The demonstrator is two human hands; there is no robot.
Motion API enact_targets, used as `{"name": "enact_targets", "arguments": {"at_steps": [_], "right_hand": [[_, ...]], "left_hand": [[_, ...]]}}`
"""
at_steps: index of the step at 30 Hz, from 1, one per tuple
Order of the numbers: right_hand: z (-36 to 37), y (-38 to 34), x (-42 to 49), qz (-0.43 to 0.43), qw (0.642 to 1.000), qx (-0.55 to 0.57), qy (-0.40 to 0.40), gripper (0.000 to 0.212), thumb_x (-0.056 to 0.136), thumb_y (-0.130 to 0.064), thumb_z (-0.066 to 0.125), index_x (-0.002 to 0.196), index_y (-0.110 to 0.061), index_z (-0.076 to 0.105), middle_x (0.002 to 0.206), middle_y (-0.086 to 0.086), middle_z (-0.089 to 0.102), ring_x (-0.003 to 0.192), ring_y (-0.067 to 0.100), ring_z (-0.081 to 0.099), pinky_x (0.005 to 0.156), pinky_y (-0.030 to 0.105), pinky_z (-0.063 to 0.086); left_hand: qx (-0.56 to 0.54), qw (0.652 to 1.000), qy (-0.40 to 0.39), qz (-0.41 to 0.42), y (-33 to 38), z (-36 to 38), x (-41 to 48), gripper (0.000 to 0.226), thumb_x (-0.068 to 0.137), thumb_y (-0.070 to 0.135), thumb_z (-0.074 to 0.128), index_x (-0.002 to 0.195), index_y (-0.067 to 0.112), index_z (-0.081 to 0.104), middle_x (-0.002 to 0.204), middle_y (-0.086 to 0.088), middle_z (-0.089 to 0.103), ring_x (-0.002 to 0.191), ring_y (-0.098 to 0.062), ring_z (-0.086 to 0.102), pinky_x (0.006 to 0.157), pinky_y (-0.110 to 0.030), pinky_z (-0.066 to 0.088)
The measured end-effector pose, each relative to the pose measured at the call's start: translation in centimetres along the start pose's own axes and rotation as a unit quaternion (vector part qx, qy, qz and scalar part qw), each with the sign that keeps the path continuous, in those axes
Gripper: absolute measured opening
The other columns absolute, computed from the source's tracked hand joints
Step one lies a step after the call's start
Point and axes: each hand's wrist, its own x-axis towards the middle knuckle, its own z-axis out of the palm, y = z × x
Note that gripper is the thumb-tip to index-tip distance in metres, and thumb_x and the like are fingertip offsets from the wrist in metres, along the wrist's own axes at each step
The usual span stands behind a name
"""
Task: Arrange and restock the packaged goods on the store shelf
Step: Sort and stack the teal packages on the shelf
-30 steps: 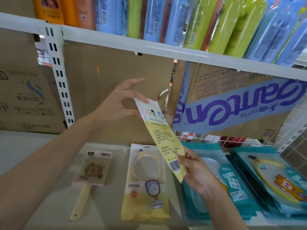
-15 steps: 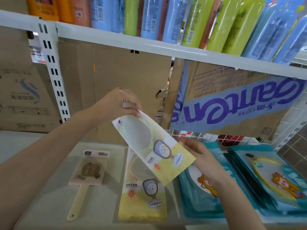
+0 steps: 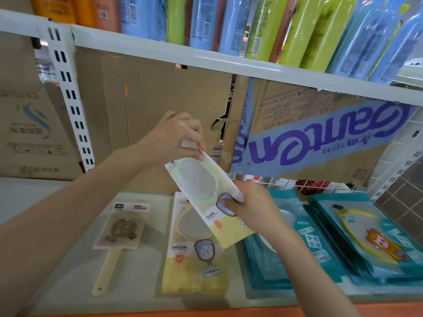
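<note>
A pale shelf (image 3: 57,259) in a store, seen from above, with an orange strip along its front edge. A white slotted upright (image 3: 71,106) rises at the left to an upper shelf (image 3: 142,45) crowded with tall orange, blue and green bottles (image 3: 258,26). Brown cardboard boxes (image 3: 142,106) close off the back, one at the right wrapped in a blue band with large purple lettering (image 3: 320,133); below it runs a white wire grid (image 3: 297,183). In the middle, both hands hold a flat yellow-and-white packet (image 3: 203,191) in the air, tilted, its top end toward the upper left. The left hand (image 3: 174,138) pinches that top end; the right hand (image 3: 254,209) grasps the lower half, thumb on the front. Directly beneath, partly hidden by it, a matching packet (image 3: 194,259) lies flat on the shelf. To its left lies a pink-wrapped hand mirror (image 3: 119,232) with a cream handle. To the right sit overlapping stacks of teal packets (image 3: 370,236), the nearer stack partly covered by the right forearm.
</note>
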Motion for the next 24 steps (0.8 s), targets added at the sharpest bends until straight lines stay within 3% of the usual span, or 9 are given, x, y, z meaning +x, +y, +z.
{"name": "enact_targets", "arguments": {"at_steps": [2,5,8,10,12,15,17,20,24], "right_hand": [[0.2,0.3,-0.2,0.01,0.999,0.037,0.007,0.015,0.088,-0.026,0.059,0.095,-0.014,0.064,0.086,0.003,0.065,0.08,0.023,0.06,0.068,0.034,0.05],[0.6,1.2,-0.7,0.022,0.993,0.111,0.022,0.013,0.087,-0.02,0.062,0.093,-0.009,0.066,0.087,0.007,0.069,0.08,0.024,0.063,0.069,0.039,0.051],[1.0,2.2,-1.2,0.043,0.98,0.192,0.039,0.007,0.086,-0.016,0.064,0.089,-0.011,0.068,0.084,0.006,0.07,0.078,0.023,0.064,0.066,0.037,0.051],[1.3,2.6,-1.5,0.057,0.963,0.261,0.028,0.003,0.086,-0.014,0.064,0.085,-0.017,0.065,0.076,-0.005,0.069,0.069,0.009,0.063,0.057,0.022,0.048],[1.7,2.7,-1.9,0.072,0.941,0.329,0.018,0.015,0.085,-0.009,0.064,0.075,-0.019,0.062,0.059,-0.014,0.062,0.054,-0.001,0.056,0.049,0.013,0.042],[2.4,2.5,-2.2,0.101,0.909,0.404,0.007,0.018,0.082,-0.002,0.065,0.068,-0.013,0.063,0.053,-0.009,0.061,0.049,0.001,0.054,0.047,0.014,0.044],[3.1,2.3,-2.5,0.118,0.89,0.441,-0.001,0.012,0.081,0.0,0.065,0.073,-0.009,0.066,0.062,-0.002,0.067,0.058,0.008,0.06,0.056,0.017,0.049],[4.3,2.4,-2.7,0.146,0.874,0.462,-0.024,0.005,0.081,-0.004,0.066,0.085,-0.002,0.069,0.079,0.012,0.069,0.072,0.02,0.064,0.071,0.029,0.052],[5.9,2.3,-3.0,0.168,0.887,0.427,-0.048,0.007,0.083,-0.009,0.066,0.089,-0.006,0.069,0.077,0.004,0.069,0.069,0.011,0.062,0.062,0.015,0.05]], "left_hand": [[-0.015,0.999,0.03,-0.041,-0.1,0.2,-0.5,0.04,0.062,0.064,0.052,0.098,0.046,0.058,0.108,0.024,0.049,0.108,0.005,0.033,0.092,-0.013,0.012],[-0.088,0.985,0.066,-0.133,-0.5,0.5,-1.8,0.079,0.057,0.069,0.061,0.129,0.048,0.035,0.131,0.015,0.04,0.121,-0.003,0.034,0.104,-0.028,0.024],[-0.292,0.918,0.108,-0.247,-0.7,1.5,-3.3,0.099,0.055,0.037,0.083,0.136,0.034,0.027,0.127,0.013,0.042,0.116,0.001,0.043,0.099,-0.01,0.033],[-0.386,0.861,0.112,-0.311,-0.7,2.4,-4.5,0.09,0.059,0.029,0.082,0.134,0.028,0.032,0.115,0.013,0.053,0.101,0.007,0.054,0.087,-0.011,0.042],[-0.429,0.836,0.064,-0.335,-0.6,3.2,-5.8,0.071,0.063,0.04,0.075,0.127,0.023,0.048,0.107,0.011,0.066,0.095,0.004,0.061,0.085,-0.022,0.047],[-0.463,0.82,-0.007,-0.338,-0.4,4.2,-6.7,0.066,0.063,0.049,0.07,0.12,0.017,0.059,0.117,-0.002,0.065,0.108,-0.023,0.06,0.101,-0.048,0.04],[-0.488,0.804,0.005,-0.339,-0.2,4.7,-6.7,0.063,0.063,0.044,0.071,0.115,0.011,0.061,0.115,-0.009,0.065,0.099,-0.029,0.059,0.098,-0.047,0.041],[-0.493,0.795,0.017,-0.353,-0.4,5.5,-6.5,0.05,0.068,0.031,0.072,0.111,0.008,0.061,0.106,-0.009,0.065,0.089,-0.019,0.057,0.08,-0.034,0.043],[-0.462,0.78,-0.025,-0.422,-1.6,7.5,-7.1,0.029,0.085,0.007,0.062,0.113,0.003,0.059,0.096,-0.012,0.061,0.08,-0.018,0.052,0.071,-0.027,0.041]]}}
